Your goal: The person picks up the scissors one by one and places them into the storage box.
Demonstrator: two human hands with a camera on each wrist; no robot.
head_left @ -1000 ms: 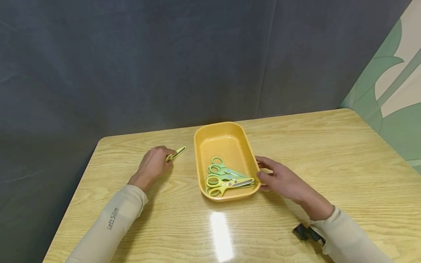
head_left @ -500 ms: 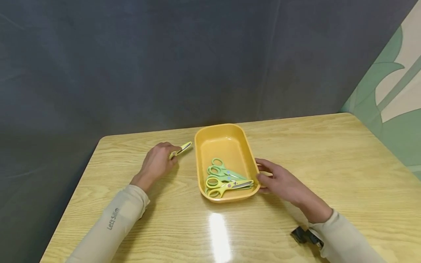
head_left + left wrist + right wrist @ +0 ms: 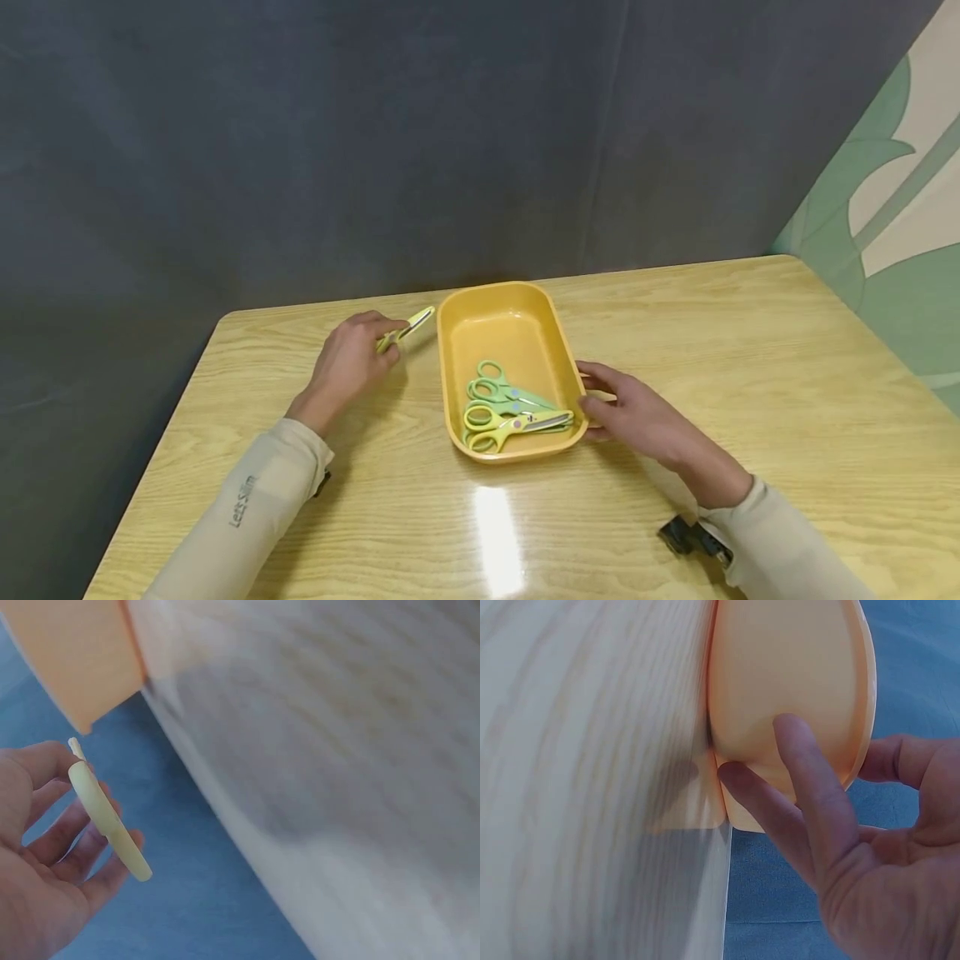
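Note:
My left hand (image 3: 348, 358) pinches a pair of yellow scissors (image 3: 415, 322) between thumb and fingers, left of the orange-yellow tray. The blades point toward the tray's far left corner. In the left wrist view the scissors' yellow handle (image 3: 94, 801) stands edge-on, raised off the table. My right hand (image 3: 633, 414) holds the tray (image 3: 497, 337) by its right wall, thumb over the rim and fingers spread on the outside (image 3: 791, 667). Inside the tray, at its near end, yellow scissors (image 3: 517, 424) lie on top of green scissors (image 3: 501, 388).
The tray sits on a wood-grain table (image 3: 720, 350), close to its far edge. Behind hangs a dark blue cloth (image 3: 450, 150). A wall with painted green leaves (image 3: 900, 275) stands at the right. A black wrist device (image 3: 686, 537) hangs under my right sleeve.
My left hand has lifted the yellow scissors and moved slightly away from me, bringing the blades nearer the tray's far left corner. My right hand keeps its hold on the tray.

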